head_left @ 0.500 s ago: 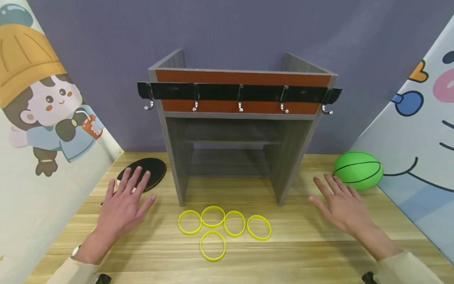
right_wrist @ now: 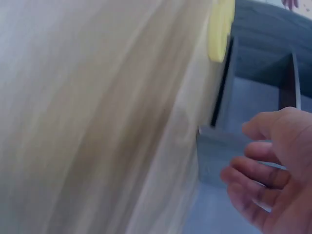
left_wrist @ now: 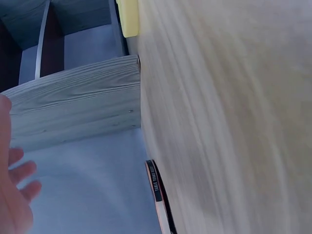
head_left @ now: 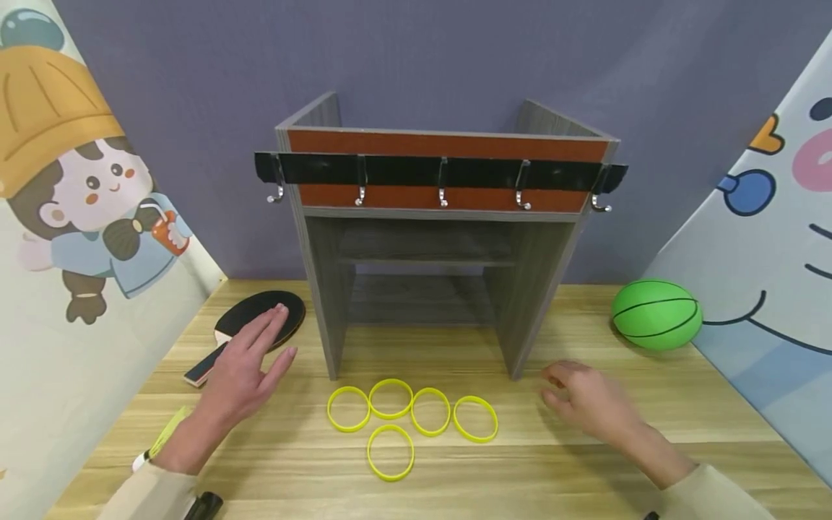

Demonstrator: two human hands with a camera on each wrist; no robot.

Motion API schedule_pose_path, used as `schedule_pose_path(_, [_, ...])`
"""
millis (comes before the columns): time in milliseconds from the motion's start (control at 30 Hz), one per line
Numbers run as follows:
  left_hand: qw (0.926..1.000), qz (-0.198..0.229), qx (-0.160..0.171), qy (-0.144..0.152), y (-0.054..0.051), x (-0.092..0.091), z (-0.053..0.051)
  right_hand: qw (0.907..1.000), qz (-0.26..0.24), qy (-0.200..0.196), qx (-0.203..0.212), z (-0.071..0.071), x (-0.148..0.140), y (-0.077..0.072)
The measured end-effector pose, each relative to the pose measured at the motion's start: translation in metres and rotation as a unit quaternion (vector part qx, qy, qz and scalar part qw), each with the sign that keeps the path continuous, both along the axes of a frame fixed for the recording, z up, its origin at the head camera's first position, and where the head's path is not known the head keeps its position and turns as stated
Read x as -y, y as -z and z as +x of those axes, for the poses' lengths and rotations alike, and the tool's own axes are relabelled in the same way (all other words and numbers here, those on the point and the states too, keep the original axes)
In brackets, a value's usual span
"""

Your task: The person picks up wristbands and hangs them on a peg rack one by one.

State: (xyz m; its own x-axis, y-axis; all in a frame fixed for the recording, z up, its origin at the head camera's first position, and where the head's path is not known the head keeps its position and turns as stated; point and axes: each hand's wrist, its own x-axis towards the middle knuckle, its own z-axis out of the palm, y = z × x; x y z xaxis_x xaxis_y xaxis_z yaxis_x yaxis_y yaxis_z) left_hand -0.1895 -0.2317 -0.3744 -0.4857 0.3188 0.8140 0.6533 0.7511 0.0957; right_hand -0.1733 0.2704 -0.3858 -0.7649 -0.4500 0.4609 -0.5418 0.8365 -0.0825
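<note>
- Paddle (head_left: pixel 253 308): flat on bench (head_left: pixel 455 498), handle toward front left.
- Left hand (head_left: pixel 243 372): overlaps paddle in head view; fingers extended, thumb apart, grip empty.
- Leftmost ring (head_left: pixel 348 430): right of left grip, nearer to it than to the right.
- Yellow rings (head_left: pixel 391 417): five, flat between both hands; four in an uneven row, fifth ring (head_left: pixel 391 478) in front. Round outline; no long axis.
- Shelf unit (head_left: pixel 403 196): behind rings, hook rail (head_left: pixel 403 171) high across front.
- Rightmost ring (head_left: pixel 479 439): left of right grip, nearer to it; no obstruction visible between.
- Right hand (head_left: pixel 598 404): fingers loosely curled, grip empty.
- Green ball (head_left: pixel 656 315): behind right hand, well apart from rings.
</note>
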Motion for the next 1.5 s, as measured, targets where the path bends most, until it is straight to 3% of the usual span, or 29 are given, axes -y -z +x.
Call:
schedule_pose_path(167, [0.9973, 0.054, -0.021, 0.045, 0.001, -0.005, -0.012, 0.9946, -0.06, -0.069, 0.049, -0.005, 0.019, 0.013])
schedule_pose_path(367, [0.9901, 0.107, -0.043, 0.08, -0.001, -0.011, -0.017, 0.9755, -0.123, -0.126, 0.132, -0.009, 0.037, 0.025])
schedule_pose_path(533, [0.9812, 0.146, -0.031, 0.122, -0.004, -0.018, -0.02, 0.9654, -0.151, -0.124, 0.173, -0.011, 0.045, 0.028])
schedule_pose_path(733, [0.973, 0.187, -0.002, 0.135, -0.007, -0.027, -0.02, 0.9601, -0.164, -0.106, 0.2, -0.012, 0.053, 0.026])
schedule_pose_path(833, [0.9627, 0.222, 0.027, 0.152, -0.014, -0.033, -0.017, 0.957, -0.17, -0.099, 0.214, -0.013, 0.056, 0.026])
schedule_pose_path(1000, [0.9363, 0.289, 0.068, 0.187, -0.025, -0.043, -0.01, 0.9514, -0.176, -0.089, 0.236, -0.012, 0.061, 0.026])
schedule_pose_path(1100, [0.9204, 0.322, 0.085, 0.205, -0.026, -0.046, -0.01, 0.9498, -0.18, -0.081, 0.243, -0.012, 0.064, 0.027])
schedule_pose_path(1167, [0.9139, 0.334, 0.09, 0.212, -0.026, -0.047, -0.011, 0.9497, -0.181, -0.076, 0.244, -0.012, 0.065, 0.027])
schedule_pose_path(1200, [0.9122, 0.338, 0.091, 0.214, -0.025, -0.048, -0.011, 0.9493, -0.183, -0.076, 0.244, -0.012, 0.065, 0.028])
schedule_pose_path(1333, [0.9167, 0.337, 0.073, 0.202, -0.023, -0.049, -0.013, 0.9474, -0.195, -0.085, 0.239, -0.013, 0.064, 0.031])
schedule_pose_path(1400, [0.9168, 0.338, 0.062, 0.204, -0.022, -0.05, -0.014, 0.9467, -0.206, -0.108, 0.223, -0.014, 0.063, 0.032])
schedule_pose_path(1500, [0.9124, 0.344, 0.054, 0.215, -0.022, -0.051, -0.015, 0.943, -0.222, -0.13, 0.211, -0.014, 0.061, 0.033])
